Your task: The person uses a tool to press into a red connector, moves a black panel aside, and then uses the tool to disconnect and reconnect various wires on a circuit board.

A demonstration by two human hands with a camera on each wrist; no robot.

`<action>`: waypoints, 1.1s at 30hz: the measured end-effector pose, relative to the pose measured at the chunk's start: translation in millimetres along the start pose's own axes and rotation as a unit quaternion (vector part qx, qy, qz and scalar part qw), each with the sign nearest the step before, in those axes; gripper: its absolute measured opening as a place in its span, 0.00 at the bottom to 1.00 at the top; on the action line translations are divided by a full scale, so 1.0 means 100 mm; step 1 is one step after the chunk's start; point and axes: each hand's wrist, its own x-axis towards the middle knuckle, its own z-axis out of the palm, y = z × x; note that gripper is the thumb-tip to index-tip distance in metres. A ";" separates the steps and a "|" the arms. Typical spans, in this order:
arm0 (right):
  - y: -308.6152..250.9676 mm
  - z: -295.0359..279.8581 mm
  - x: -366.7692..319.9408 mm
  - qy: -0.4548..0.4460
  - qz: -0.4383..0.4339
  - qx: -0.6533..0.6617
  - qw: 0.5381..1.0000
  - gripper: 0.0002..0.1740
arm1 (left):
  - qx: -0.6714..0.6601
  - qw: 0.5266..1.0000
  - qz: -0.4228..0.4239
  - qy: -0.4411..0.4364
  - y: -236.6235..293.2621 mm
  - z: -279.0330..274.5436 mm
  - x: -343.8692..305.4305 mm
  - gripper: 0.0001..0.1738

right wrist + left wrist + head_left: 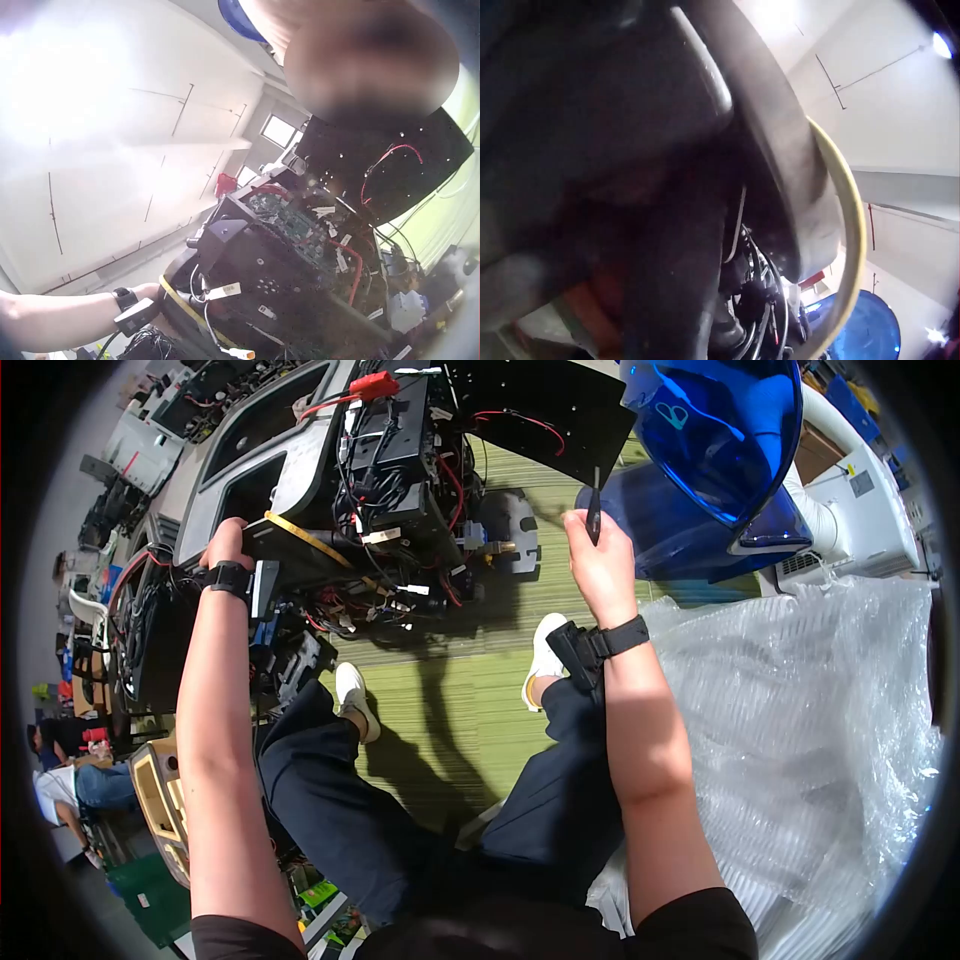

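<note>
My left hand [226,544] rests at the edge of a grey casing [292,478], beside a dark panel with a yellow strip [305,538]. Its fingers are mostly hidden there, and I cannot tell how they lie. The left wrist view is filled by dark casing parts, with the yellow strip [851,202] curving past. Out to the right, my right hand [608,568] pinches a slim black pen-like tool [595,520] that points away from me. Between the hands stands an opened machine with bundled wires [380,485] and a circuit board [289,217].
A black perforated panel [550,410] sticks out from the machine. Beyond the right hand are a blue translucent shell [715,450] and a white appliance [870,510]. Bubble wrap [780,740] lies at the right. Loose connectors [345,610] hang over the green floor [450,710].
</note>
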 end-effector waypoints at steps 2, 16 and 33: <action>0.04 0.04 0.02 -0.009 -0.016 -0.006 1.000 0.12 | -0.164 0.983 -0.084 -0.001 0.36 0.06 -0.36 0.50; -0.12 -0.02 1.45 0.185 -0.349 -0.438 0.807 0.29 | -0.058 0.983 -0.014 -0.172 0.48 0.05 -0.42 0.16; -0.18 -0.25 1.10 -0.040 -0.251 -0.445 0.859 0.09 | -0.036 0.981 0.035 -0.187 0.58 0.13 0.19 0.11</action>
